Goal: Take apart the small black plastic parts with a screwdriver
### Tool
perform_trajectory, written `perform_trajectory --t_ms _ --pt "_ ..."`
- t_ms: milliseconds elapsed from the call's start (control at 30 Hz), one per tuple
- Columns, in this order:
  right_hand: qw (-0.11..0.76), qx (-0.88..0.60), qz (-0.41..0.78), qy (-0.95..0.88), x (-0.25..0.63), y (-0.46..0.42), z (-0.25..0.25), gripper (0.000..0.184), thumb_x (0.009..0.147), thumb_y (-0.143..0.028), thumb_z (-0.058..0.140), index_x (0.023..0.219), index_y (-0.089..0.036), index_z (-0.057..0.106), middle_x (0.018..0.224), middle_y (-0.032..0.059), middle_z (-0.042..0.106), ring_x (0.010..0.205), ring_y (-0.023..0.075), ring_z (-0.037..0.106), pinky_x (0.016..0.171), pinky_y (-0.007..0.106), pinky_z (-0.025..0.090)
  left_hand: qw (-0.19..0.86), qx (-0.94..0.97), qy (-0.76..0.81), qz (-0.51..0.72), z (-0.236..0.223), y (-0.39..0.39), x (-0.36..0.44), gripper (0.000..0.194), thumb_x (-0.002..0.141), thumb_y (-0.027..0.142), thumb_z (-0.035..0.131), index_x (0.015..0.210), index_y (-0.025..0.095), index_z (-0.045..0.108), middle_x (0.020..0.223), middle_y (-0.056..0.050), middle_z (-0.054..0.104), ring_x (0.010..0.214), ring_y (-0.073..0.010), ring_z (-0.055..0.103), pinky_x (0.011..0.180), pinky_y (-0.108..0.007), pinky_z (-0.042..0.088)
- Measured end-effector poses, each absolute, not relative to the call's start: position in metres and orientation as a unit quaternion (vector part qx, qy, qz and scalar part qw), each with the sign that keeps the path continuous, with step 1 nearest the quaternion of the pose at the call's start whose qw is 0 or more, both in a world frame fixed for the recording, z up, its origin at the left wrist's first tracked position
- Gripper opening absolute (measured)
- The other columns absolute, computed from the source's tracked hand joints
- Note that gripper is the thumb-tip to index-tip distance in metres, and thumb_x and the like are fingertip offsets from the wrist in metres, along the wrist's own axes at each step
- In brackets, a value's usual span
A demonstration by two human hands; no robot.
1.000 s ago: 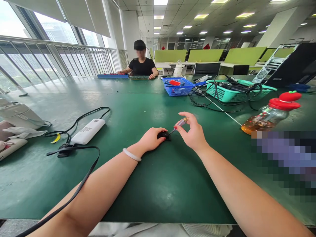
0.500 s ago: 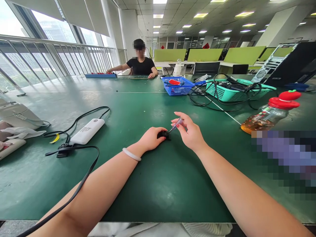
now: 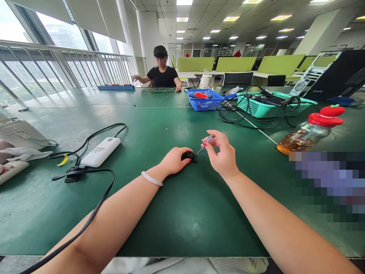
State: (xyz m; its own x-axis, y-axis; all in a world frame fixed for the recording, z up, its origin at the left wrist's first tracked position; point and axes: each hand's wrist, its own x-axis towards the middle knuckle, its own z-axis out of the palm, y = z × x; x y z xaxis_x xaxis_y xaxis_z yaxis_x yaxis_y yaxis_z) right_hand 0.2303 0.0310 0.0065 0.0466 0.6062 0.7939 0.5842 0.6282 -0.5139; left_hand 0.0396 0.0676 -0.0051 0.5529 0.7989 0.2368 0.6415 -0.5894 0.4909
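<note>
Right hand (image 3: 224, 156): thumb and fingertips pinched on the handle of a screwdriver (image 3: 210, 139); shaft slants down and left to the black piece (image 3: 188, 155), tip at its right edge; contact or a hair's gap, cannot tell. Left hand (image 3: 173, 161): thumb and fingers closed round the black piece, pressing it on the table (image 3: 182, 213) in front of the wearer; much of it hidden by the fingers.

Changed over the last half second: handle rolled and tipped a little to the right in the right fingertips, its gold end now showing above them; left hand and black piece have not shifted; I judge this a turn or regrip of the screwdriver, the left hand serving as clamp.

Farther out: white bracelet (image 3: 152, 179) on the left wrist; black strap (image 3: 105, 196) crossing the left forearm; power bank (image 3: 101, 152) to the left; jar (image 3: 302, 136) with red lid to the right; blue basket (image 3: 203, 104) and green basket (image 3: 261, 110) beyond, cables spilling from the green.

Far side: a co-worker (image 3: 164, 78), one hand now raised off the blue tray (image 3: 115, 88); no bearing on the near work.
</note>
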Motion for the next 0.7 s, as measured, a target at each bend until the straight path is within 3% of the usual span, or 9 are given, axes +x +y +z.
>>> perform_trajectory --t_ms 233,500,700 --pt "0.551 -0.432 0.036 -0.713 0.2281 0.0316 0.0057 0.026 0.09 -0.028 0.06 0.116 -0.026 0.057 0.093 0.0013 0.074 0.074 0.0162 0.071 0.079 0.034 0.059 0.181 0.867 0.406 0.227 -0.0069 0.069 0.0392 0.035 0.084 0.022 0.063 0.119 0.021 0.066 0.113 -0.005 0.074 0.101 -0.0232 0.068 0.095 -0.037 0.053" --pt "0.526 -0.406 0.101 -0.74 0.2285 0.0317 0.0077 0.033 0.097 -0.021 0.044 0.129 -0.027 0.05 0.106 0.0035 0.074 0.088 0.017 0.074 0.087 0.038 0.059 0.188 0.863 0.411 0.225 -0.0066 0.0698 0.0387 0.039 0.082 0.024 0.066 0.121 0.021 0.066 0.115 -0.006 0.073 0.104 -0.0246 0.067 0.097 -0.039 0.052" --pt "0.517 -0.375 0.011 -0.769 0.2275 0.027 0.0074 0.034 0.094 -0.017 0.048 0.125 -0.029 0.054 0.104 0.0025 0.074 0.088 0.0174 0.073 0.084 0.036 0.06 0.176 0.867 0.402 0.237 -0.0095 0.0705 0.0396 0.04 0.079 0.021 0.07 0.118 0.021 0.066 0.117 -0.007 0.071 0.108 -0.0248 0.066 0.1 -0.04 0.05"
